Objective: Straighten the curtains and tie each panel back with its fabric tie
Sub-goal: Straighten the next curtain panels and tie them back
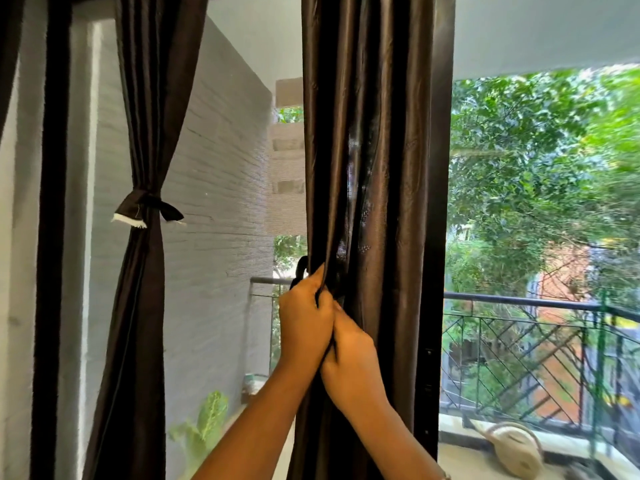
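Note:
Two dark brown satin curtain panels hang at a balcony door. The left panel [145, 133] is gathered at mid height and knotted with its fabric tie [147, 209], whose frayed white end sticks out. The middle panel [370, 150] hangs loose in long folds. My left hand [304, 320] grips its left edge at waist height, fingers curled round bunched fabric, with a dark strip [300, 268] poking up behind the hand. Pressed against that hand from the right, my right hand [353, 355] holds the same gathered fabric just below.
A dark door frame [440, 237] stands right of the middle panel, another dark post [52, 237] at far left. Beyond are a grey brick wall [221, 202], a metal balcony railing [540, 334], trees, a pale watering can [516, 448] on the balcony floor and a potted plant [207, 420].

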